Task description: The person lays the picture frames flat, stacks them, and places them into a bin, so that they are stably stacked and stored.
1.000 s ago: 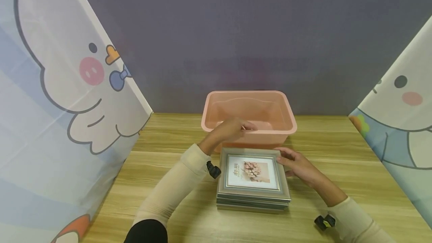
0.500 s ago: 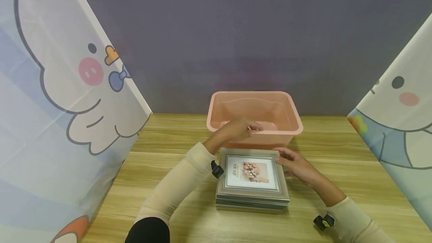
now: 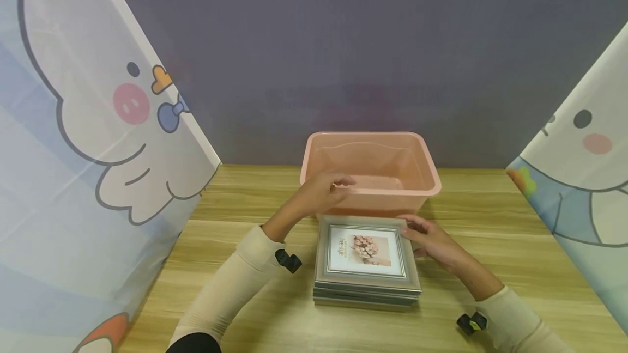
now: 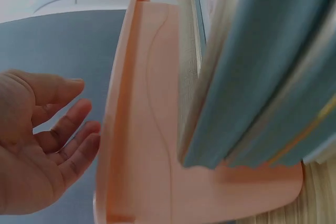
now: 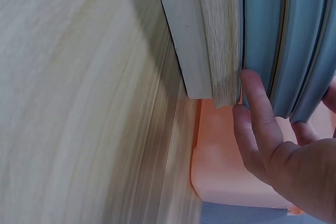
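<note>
A stack of several silver picture frames lies on the wooden table, the top one showing a flower picture. Behind it stands a pink plastic basin. My left hand hovers by the basin's near rim, fingers loosely bent and holding nothing; the left wrist view shows a gap between its fingertips and the rim. At the stack's far right corner, my right hand holds the frames, thumb on top and fingers along the side. In the right wrist view, one finger touches the frames' edges.
The wooden table extends to both sides of the stack. A dark grey wall rises behind the basin. Cartoon-printed sheets hang at left and right.
The basin shifted slightly right with my left hand on its near rim. That hand has since let go and drawn back left. My right hand stays at the stack's corner.
</note>
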Tool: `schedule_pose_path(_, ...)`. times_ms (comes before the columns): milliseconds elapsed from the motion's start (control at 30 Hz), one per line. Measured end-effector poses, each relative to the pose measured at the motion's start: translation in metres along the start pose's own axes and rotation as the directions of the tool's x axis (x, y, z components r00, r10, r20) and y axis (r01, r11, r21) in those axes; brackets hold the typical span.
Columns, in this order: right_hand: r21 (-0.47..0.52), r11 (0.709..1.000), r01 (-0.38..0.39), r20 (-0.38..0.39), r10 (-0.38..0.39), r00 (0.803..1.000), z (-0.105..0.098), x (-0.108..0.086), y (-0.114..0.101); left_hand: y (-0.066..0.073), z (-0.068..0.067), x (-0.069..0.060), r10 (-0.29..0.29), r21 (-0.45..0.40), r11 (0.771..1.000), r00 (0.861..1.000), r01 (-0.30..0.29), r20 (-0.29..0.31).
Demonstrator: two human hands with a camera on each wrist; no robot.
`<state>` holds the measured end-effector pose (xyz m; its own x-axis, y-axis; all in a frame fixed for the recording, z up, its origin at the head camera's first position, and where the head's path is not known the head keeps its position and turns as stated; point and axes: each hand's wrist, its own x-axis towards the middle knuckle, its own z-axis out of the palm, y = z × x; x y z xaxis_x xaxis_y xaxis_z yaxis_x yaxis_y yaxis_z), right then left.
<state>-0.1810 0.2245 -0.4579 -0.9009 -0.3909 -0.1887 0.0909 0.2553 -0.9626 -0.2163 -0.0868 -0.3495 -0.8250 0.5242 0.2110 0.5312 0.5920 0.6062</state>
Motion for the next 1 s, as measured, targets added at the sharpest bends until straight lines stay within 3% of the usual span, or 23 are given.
schedule_pose_path(100, 0.004, 1.0, -0.004, 0.01, 0.003, 1.0, -0.001, 0.0, 0.0, 0.0, -0.004, -0.016, 0.0, -0.02, 1.0, 1.0, 0.0, -0.016)
schedule_pose_path(167, -0.002, 1.0, -0.003, 0.015, 0.003, 1.0, -0.001, 0.0, -0.001, -0.001, -0.006, -0.026, -0.016, -0.027, 1.0, 1.0, 0.016, 0.01)
schedule_pose_path(300, 0.0, 1.0, -0.007, 0.02, 0.007, 1.0, -0.004, -0.001, -0.001, -0.011, -0.004, -0.04, -0.024, -0.042, 0.999, 0.993, 0.029, 0.118)
schedule_pose_path(433, 0.023, 1.0, -0.007, 0.046, 0.006, 0.999, -0.006, -0.001, -0.002, -0.026, 0.0, -0.054, -0.093, -0.099, 0.988, 0.973, 0.116, 0.213)
schedule_pose_path(500, 0.038, 0.999, -0.006, 0.068, 0.003, 0.998, -0.007, -0.001, -0.002, -0.034, 0.002, -0.059, -0.12, -0.17, 0.971, 0.961, 0.166, 0.251)
schedule_pose_path(600, 0.069, 0.998, -0.006, 0.109, -0.002, 0.994, -0.009, -0.001, -0.001, -0.045, 0.004, -0.066, -0.187, -0.298, 0.909, 0.924, 0.292, 0.335)
schedule_pose_path(733, 0.095, 0.995, -0.004, 0.159, -0.012, 0.987, -0.014, -0.002, -0.001, -0.056, 0.009, -0.072, -0.288, -0.399, 0.781, 0.844, 0.481, 0.454)
schedule_pose_path(800, 0.108, 0.994, 0.006, 0.192, -0.026, 0.981, -0.016, -0.002, 0.0, -0.061, 0.013, -0.075, -0.305, -0.422, 0.736, 0.816, 0.529, 0.49)
schedule_pose_path(867, 0.123, 0.992, 0.017, 0.233, -0.046, 0.971, -0.017, -0.002, 0.002, -0.065, 0.017, -0.078, -0.292, -0.447, 0.715, 0.81, 0.538, 0.508)
schedule_pose_path(1000, 0.156, 0.987, 0.03, 0.291, -0.075, 0.954, -0.017, -0.004, 0.008, -0.069, 0.023, -0.084, -0.243, -0.505, 0.691, 0.825, 0.516, 0.511)
